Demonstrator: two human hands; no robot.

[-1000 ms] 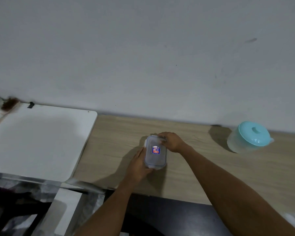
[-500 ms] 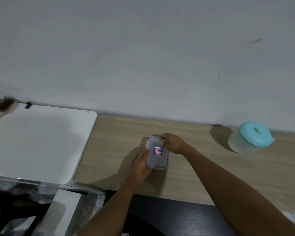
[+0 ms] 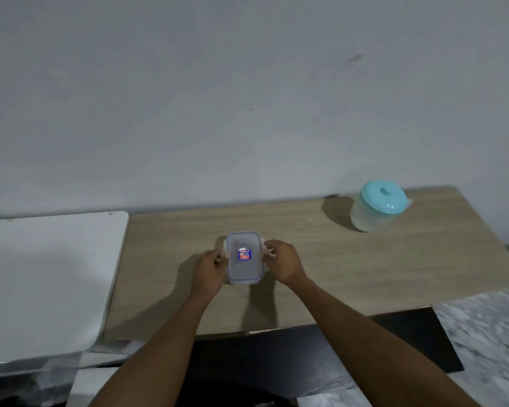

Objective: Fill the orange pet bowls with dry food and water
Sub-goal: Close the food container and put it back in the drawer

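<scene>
A small clear rectangular food container (image 3: 244, 268) with a lid and a blue-red sticker sits in the middle of the wooden table (image 3: 335, 265). My left hand (image 3: 209, 270) grips its left side and my right hand (image 3: 282, 264) grips its right side, fingers on the side clips. A translucent jug with a teal lid (image 3: 376, 205) stands at the back right of the table, apart from my hands. No orange pet bowls are in view. What the container holds cannot be told through its cloudy lid.
A white table (image 3: 47, 277) adjoins the wooden one on the left. A plain grey wall rises behind both. Below the front edge lies a dark surface (image 3: 276, 356), and patterned floor shows at the right.
My right hand has moved from the container's far end to its right side, and my left hand has slid up along its left side. The view has shifted, bringing the jug closer in.
</scene>
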